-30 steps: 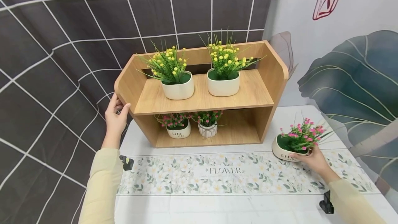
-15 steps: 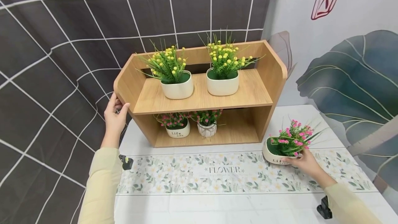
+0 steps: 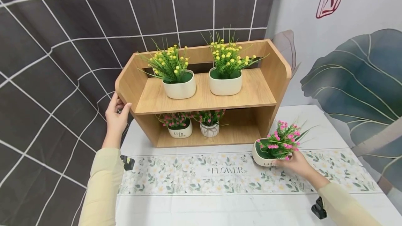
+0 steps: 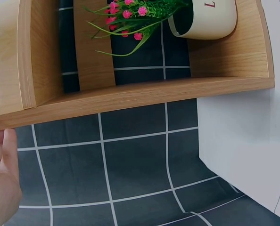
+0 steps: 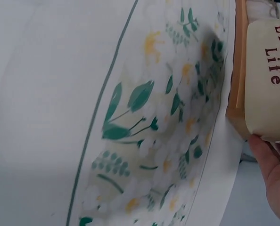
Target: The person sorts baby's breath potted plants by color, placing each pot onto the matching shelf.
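In the head view my right hand [image 3: 293,165] grips an oval white pot of pink artificial flowers [image 3: 262,158], thumb on its front beside the "Life" lettering. The right wrist view shows this pot [image 5: 269,89] close up, with fingers at its lower edge. My left hand [image 3: 116,121] touches the outer left side of a two-tier wooden shelf [image 3: 204,105]. In the left wrist view that hand [image 4: 3,181] lies against the outside of the side panel [image 4: 144,96]. Two yellow-flowered pots [image 3: 179,90] stand on the upper tier. Two pink-flowered pots [image 3: 180,132] occupy the lower tier's left half.
Under the shelf is a white table [image 3: 220,208] with a floral "FLOWER" strip [image 3: 188,177] running across it. A dark gridded cloth [image 3: 62,79] hangs behind and to the left. A pale curtain with large leaf prints [image 3: 361,76] hangs at the right.
My right hand has carried the pink-flowered pot leftward, nearer to the shelf's right front corner. The left hand stays at the shelf's left side.
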The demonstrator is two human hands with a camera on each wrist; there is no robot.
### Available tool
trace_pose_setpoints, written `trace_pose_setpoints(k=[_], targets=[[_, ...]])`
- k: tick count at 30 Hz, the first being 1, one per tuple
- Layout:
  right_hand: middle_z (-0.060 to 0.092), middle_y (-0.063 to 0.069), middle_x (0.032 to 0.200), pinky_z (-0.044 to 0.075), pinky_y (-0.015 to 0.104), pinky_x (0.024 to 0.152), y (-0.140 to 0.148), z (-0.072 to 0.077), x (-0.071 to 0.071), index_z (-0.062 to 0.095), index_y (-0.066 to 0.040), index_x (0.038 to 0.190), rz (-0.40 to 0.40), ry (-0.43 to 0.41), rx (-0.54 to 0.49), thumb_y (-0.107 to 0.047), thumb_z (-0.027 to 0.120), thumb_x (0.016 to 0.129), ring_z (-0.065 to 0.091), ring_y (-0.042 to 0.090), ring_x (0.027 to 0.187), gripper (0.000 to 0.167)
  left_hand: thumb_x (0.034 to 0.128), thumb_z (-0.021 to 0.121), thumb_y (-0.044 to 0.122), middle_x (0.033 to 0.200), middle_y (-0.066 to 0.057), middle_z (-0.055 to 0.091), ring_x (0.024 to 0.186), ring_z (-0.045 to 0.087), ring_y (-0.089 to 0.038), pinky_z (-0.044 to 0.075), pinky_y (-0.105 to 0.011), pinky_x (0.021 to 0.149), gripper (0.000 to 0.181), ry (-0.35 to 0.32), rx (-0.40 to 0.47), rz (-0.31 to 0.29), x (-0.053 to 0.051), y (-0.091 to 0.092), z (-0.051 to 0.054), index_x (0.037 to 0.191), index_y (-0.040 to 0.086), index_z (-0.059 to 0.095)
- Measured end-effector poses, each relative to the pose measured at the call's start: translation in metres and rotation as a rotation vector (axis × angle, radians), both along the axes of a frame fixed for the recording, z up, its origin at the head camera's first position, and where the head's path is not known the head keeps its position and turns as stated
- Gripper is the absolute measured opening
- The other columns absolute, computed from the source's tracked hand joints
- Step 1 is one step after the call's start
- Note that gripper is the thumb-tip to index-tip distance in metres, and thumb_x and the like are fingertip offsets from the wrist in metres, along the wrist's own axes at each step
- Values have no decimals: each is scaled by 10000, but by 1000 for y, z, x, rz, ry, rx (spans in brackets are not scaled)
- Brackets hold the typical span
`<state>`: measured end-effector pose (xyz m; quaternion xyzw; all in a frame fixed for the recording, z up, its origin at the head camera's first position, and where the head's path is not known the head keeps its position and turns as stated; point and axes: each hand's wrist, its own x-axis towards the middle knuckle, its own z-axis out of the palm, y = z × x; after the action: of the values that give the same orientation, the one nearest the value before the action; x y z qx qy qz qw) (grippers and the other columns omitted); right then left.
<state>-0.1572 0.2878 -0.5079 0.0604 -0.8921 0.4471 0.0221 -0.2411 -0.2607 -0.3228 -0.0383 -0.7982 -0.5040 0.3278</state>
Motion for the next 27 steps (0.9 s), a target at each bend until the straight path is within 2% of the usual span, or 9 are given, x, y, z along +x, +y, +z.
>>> trace_pose_setpoints(k=[1,4,6,8,11,18,23,25,27], targets=[[545,293,1263,456,423,955,-3,0,-1,397,60,1362,2,-4,2,-137,817,720,471,-76,1048,792,877,591,-73,975,43,522,845,503,52,418,-76,686,535,-1,1,1,0,0,0,1386,-32,434],[519,310,1283,404,589,957,-12,0,-5,361,62,1382,2,-11,-6,-132,813,722,541,241,1126,823,879,585,-75,987,-14,542,851,500,54,418,-70,686,529,-5,-6,1,0,0,1,1385,-34,435],[496,325,1294,401,606,954,-19,0,-8,326,72,1395,9,-15,-18,-132,811,728,508,430,1147,850,879,582,-79,1001,-98,563,852,498,50,414,-66,689,527,-2,-11,-2,0,0,1,1383,-40,433],[474,332,1312,398,605,961,-26,-1,-12,302,73,1408,19,-17,-49,-127,812,728,476,485,1167,873,878,582,-82,1026,-181,569,853,498,47,410,-63,697,528,5,-14,-6,0,0,0,1382,-46,430],[465,318,1325,436,564,946,-37,-2,-17,278,61,1425,36,-19,-79,-115,810,728,486,471,1162,894,874,584,-88,1047,-251,564,850,497,45,404,-57,709,528,16,-17,-8,0,0,-1,1378,-55,430],[496,263,1312,487,502,902,-61,-10,-28,321,25,1414,61,22,-99,-109,808,731,513,402,1137,849,878,584,-80,1061,-289,568,851,499,57,410,-67,719,538,8,-25,-4,-1,-1,-1,1389,-43,422],[511,237,1287,465,383,816,-75,-16,-36,379,6,1371,-10,36,-123,-132,812,731,503,327,1092,785,881,584,-73,1067,-301,567,852,495,55,406,-59,705,543,1,-28,2,0,-1,-1,1397,-31,419],[492,249,1292,458,405,827,-79,-19,-39,372,15,1366,-40,25,-145,-134,808,738,492,351,1112,779,881,584,-73,1063,-291,567,852,492,53,404,-58,690,541,-1,-27,4,0,-1,-1,1396,-33,419],[466,257,1317,458,480,879,-82,-23,-43,362,12,1371,-64,15,-160,-141,805,744,473,393,1162,783,882,582,-73,1066,-287,566,855,492,48,404,-59,693,541,-4,-23,1,0,-1,0,1396,-36,417]])
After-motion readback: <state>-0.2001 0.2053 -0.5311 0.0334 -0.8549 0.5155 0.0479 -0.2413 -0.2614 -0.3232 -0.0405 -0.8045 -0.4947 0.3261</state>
